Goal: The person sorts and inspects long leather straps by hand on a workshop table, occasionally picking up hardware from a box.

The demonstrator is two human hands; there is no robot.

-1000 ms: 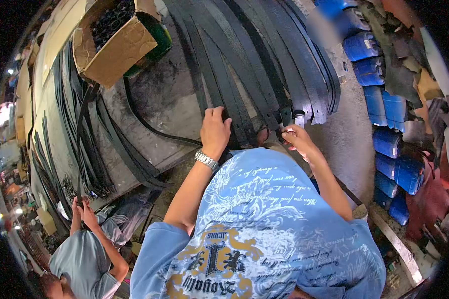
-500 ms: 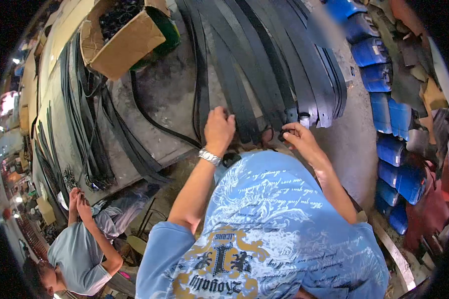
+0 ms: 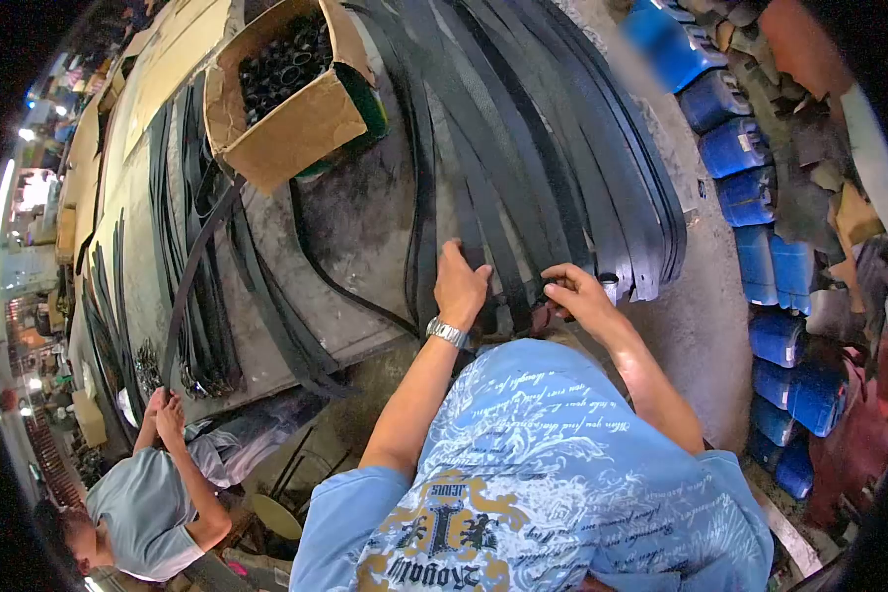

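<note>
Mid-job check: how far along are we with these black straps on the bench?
Looks done: a strap beside the right hand carries a metal buckle, and the bundle of straps at the bench's left shows metal hardware. In hand: the left hand presses the fanned black straps while the right pinches a strap end. Left: most ends show no buckle, and the cardboard box holds many dark rings. Probably far from finished.

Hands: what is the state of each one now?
Left hand: pressed on the black straps; grip cannot be told.
Right hand: closed, pinching a strap end.
</note>
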